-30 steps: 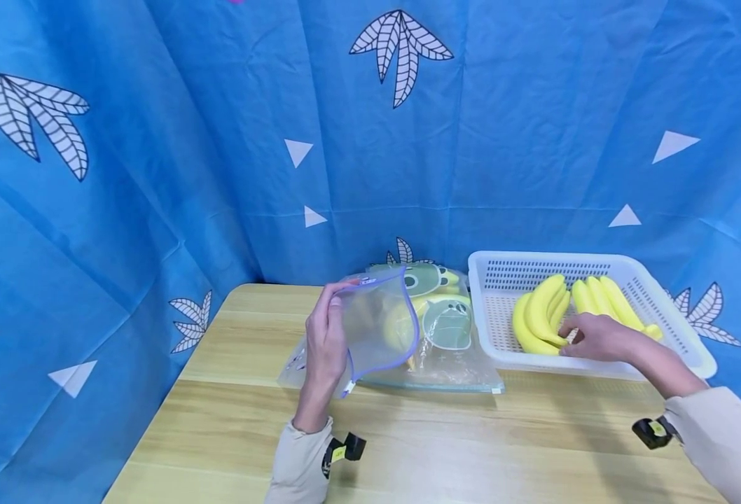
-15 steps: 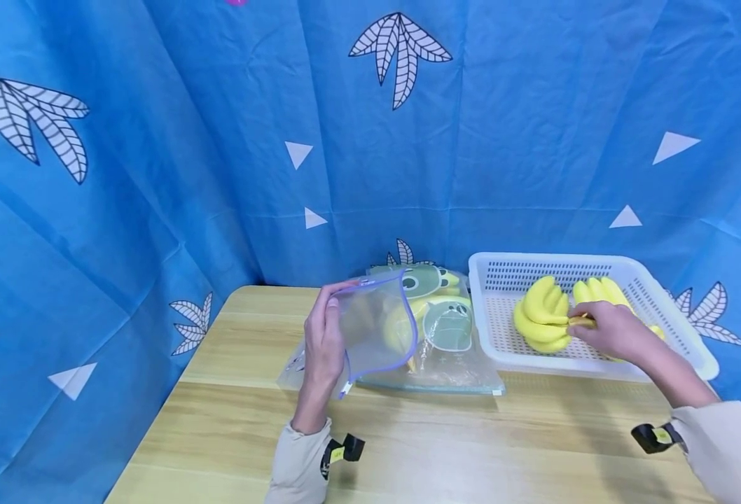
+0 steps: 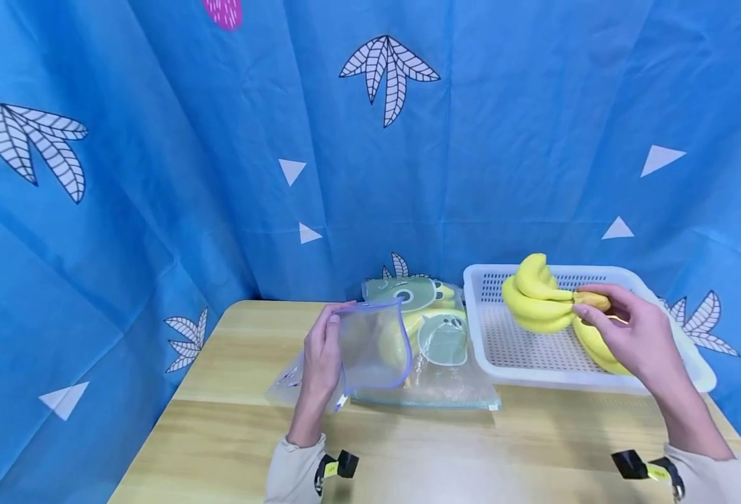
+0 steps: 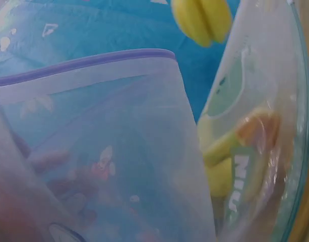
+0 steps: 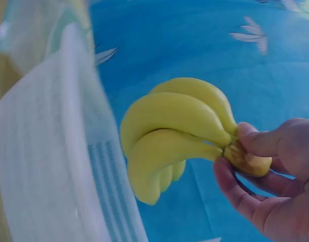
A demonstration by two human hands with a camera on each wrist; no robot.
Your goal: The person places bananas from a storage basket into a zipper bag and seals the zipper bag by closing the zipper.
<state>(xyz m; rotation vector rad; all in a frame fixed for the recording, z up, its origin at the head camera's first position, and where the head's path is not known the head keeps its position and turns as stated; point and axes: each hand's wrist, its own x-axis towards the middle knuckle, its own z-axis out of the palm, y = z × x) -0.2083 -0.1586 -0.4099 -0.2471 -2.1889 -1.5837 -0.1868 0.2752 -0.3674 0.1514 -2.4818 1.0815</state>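
My right hand [image 3: 641,339] pinches the brown stem end of a bunch of yellow bananas [image 3: 537,301], lifted over the white basket. In the right wrist view the thumb and fingers clasp that stem, and the bananas [image 5: 169,116] point left beside the basket wall. My left hand [image 3: 323,353] holds a translucent zip bag [image 3: 370,357] by its left side. Its purple-edged mouth gapes toward the right. Through the plastic of the bag [image 4: 139,151] in the left wrist view, my fingers and printed figures show faintly. No fruit is seen inside it.
The white perforated basket [image 3: 572,379] stands at the right with another banana bunch [image 3: 597,348] in it, partly behind my right hand. Bags with bananas inside, one with a teal zip [image 3: 433,400], lie between. A blue patterned curtain [image 3: 503,140] hangs behind the wooden table [image 3: 219,420].
My right hand has taken the banana bunch by its stem and raised it from the basket floor. My left hand keeps holding the zip bag. The head view has tilted slightly upward.
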